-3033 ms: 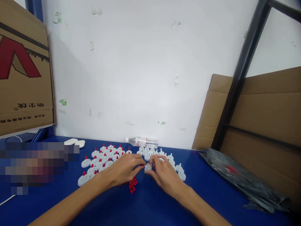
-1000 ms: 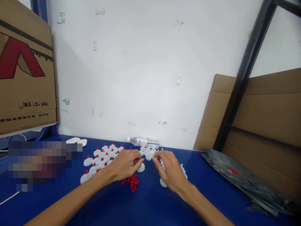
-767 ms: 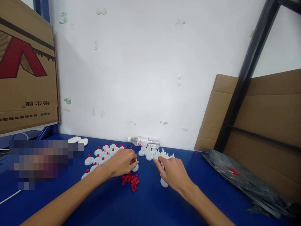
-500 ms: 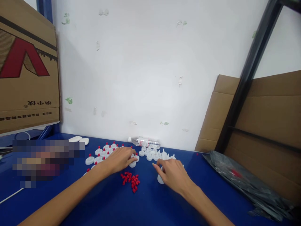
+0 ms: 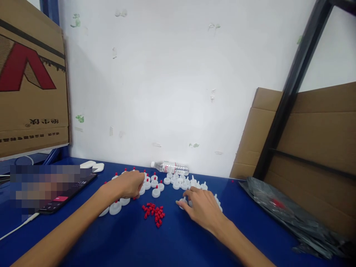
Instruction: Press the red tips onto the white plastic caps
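Note:
On the blue table (image 5: 178,241), my left hand (image 5: 126,185) lies palm down over a group of white disc pieces with red tips (image 5: 151,182). Its fingers curl down among them, and what they grip is hidden. My right hand (image 5: 201,207) reaches left with its fingertips closed on a plain white disc piece (image 5: 182,202) resting on the table. Between the hands sits a small heap of loose red caps (image 5: 154,214). More plain white pieces (image 5: 180,181) lie just beyond my right hand.
A water bottle (image 5: 170,168) lies by the white wall. At left are a phone with a cable (image 5: 66,193), two white oval objects (image 5: 91,165) and a cardboard box (image 5: 30,85). At right are a black plastic bag (image 5: 289,215), flat cardboard (image 5: 311,126) and a black frame post (image 5: 289,89).
My left hand has moved left from the centre onto the red-tipped group, leaving a red-tipped piece standing. My right hand dropped toward me and took a plain white piece.

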Motion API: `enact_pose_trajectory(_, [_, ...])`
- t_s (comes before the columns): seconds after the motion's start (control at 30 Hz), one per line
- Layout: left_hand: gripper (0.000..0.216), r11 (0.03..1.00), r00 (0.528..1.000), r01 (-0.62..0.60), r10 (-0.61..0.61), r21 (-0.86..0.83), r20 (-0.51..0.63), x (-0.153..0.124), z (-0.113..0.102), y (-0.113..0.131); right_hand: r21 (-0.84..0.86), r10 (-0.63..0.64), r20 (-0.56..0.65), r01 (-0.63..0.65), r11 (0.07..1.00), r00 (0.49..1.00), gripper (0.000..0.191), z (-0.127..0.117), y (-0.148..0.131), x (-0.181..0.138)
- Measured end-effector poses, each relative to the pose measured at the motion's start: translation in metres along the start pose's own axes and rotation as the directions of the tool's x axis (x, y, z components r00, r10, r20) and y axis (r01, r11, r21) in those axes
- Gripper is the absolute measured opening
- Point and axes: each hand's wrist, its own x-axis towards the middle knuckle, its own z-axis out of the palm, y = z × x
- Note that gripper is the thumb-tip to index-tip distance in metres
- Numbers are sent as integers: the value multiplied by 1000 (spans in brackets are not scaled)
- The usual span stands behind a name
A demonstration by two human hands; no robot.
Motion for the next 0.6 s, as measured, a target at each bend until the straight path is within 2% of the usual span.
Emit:
enact_pose_trajectory(0.13, [11,998,1000,17,-17,65,-13,0,2,6,-13,-17,15,17,1000,1000,39,3,-1,-1])
enact_pose_trajectory(0.37, [17,991,999,-16,20,130,-29,-1,8,5,-12,-53,15,53,999,998,28,5,0,-1])
enact_pose_trajectory(0.5, [14,991,977,-119,127,56,-173,3,10,9,73,-38,-34,40,997,999,29,3,-2,-1])
enact_pose_trajectory(0.6, [13,960,933,-254,210,-122,-292,3,8,22,152,-51,-65,60,986,997,30,1,-5,-2])
